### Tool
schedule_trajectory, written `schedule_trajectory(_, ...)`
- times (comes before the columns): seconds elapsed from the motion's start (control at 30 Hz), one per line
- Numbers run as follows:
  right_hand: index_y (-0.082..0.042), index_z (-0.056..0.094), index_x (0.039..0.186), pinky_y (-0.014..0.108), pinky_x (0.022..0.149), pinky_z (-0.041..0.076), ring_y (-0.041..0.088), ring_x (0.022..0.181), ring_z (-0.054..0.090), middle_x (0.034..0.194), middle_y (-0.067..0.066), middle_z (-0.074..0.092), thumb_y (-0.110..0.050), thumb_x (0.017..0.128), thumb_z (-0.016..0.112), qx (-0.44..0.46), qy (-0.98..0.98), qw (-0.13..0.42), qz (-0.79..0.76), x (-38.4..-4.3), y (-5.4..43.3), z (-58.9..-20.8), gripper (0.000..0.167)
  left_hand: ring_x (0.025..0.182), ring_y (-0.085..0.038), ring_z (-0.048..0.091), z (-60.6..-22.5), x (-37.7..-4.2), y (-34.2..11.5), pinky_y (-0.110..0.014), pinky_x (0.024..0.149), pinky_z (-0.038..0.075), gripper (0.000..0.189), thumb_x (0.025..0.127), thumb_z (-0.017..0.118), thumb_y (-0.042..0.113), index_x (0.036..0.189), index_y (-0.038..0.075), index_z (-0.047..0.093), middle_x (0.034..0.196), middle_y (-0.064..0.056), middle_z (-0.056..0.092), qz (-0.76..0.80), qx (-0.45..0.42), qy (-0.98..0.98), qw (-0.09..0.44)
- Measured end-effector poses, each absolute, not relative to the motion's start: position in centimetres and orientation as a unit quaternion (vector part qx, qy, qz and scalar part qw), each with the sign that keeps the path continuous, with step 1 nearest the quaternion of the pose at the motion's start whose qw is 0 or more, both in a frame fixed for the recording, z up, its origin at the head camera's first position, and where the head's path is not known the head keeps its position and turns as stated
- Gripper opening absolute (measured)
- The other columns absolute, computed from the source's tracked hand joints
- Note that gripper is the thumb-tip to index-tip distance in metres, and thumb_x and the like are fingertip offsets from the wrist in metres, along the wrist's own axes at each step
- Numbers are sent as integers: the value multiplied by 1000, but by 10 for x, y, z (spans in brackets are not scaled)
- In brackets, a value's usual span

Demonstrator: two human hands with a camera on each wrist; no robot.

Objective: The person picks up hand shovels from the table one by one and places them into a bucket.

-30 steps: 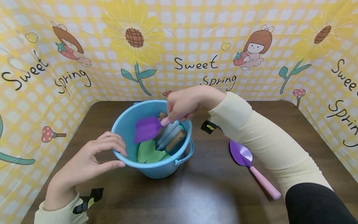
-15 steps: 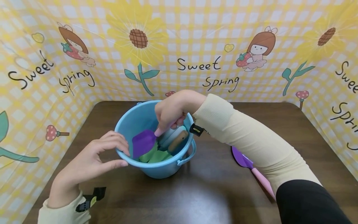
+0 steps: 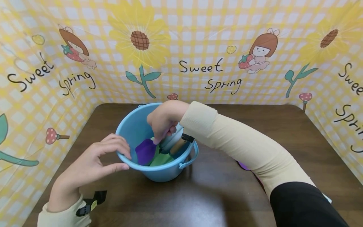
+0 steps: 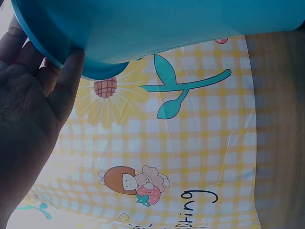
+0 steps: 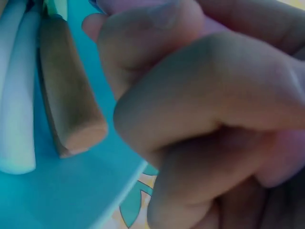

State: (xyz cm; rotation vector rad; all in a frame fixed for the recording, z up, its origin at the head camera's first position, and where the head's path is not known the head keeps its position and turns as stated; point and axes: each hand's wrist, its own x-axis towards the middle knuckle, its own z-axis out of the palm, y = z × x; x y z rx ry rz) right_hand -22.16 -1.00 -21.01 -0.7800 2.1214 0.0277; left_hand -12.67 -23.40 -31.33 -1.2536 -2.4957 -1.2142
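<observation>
Bucket (image 3: 161,176) contains purple shovel (image 3: 146,152), green piece (image 3: 163,160), wooden handle (image 3: 177,147).

Yellow-checked cloth (image 3: 181,41) printed with sunflowers (image 3: 140,40) and "Sweet Spring" screens a brown table (image 3: 198,198) on its left, right and far sides, forming a makeshift booth (image 3: 31,110); the wider room is hidden.

2 grips (image 3: 90,160) (image 3: 164,124), 1 blue bucket (image 3: 161,174), 2 purple tools (image 3: 145,152) (image 3: 243,165), 1 table (image 3: 204,186) and at least 1 wooden handle (image 3: 177,147) show.
</observation>
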Motion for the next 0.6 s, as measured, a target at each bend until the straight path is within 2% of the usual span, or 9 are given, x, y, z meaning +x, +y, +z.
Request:
schedule_trajectory(0.1, -10, 50, 93, 18, 49, 35, 8, 46, 40, 62, -2, 50, -30, 98, 62, -303, 851, 428, 19, -221, -13, -214, 24, 111, -8, 51, -313, -126, -234, -18, 99, 38, 45, 70, 84, -7, 97, 25, 69, 101, 9, 67, -399, -409, -819, 47)
schedule_trajectory(0.37, -11, 52, 85, 18, 49, 35, 9, 45, 41, 63, 0, 55, -32, 99, 61, -322, 847, 419, 64, -225, -22, -221, 27, 111, -8, 51, -314, -125, -235, -17, 100, 38, 45, 69, 84, -7, 98, 24, 68, 99, 5, 68, -401, -417, -814, 54)
schedule_trajectory(0.6, -11, 56, 100, 18, 49, 38, 9, 48, 46, 64, -1, 59, -38, 96, 64, -327, 853, 395, 93, -226, -25, -220, 29, 110, -10, 52, -314, -126, -234, -18, 100, 38, 46, 68, 84, -9, 98, 22, 69, 97, 4, 68, -409, -440, -796, 74)
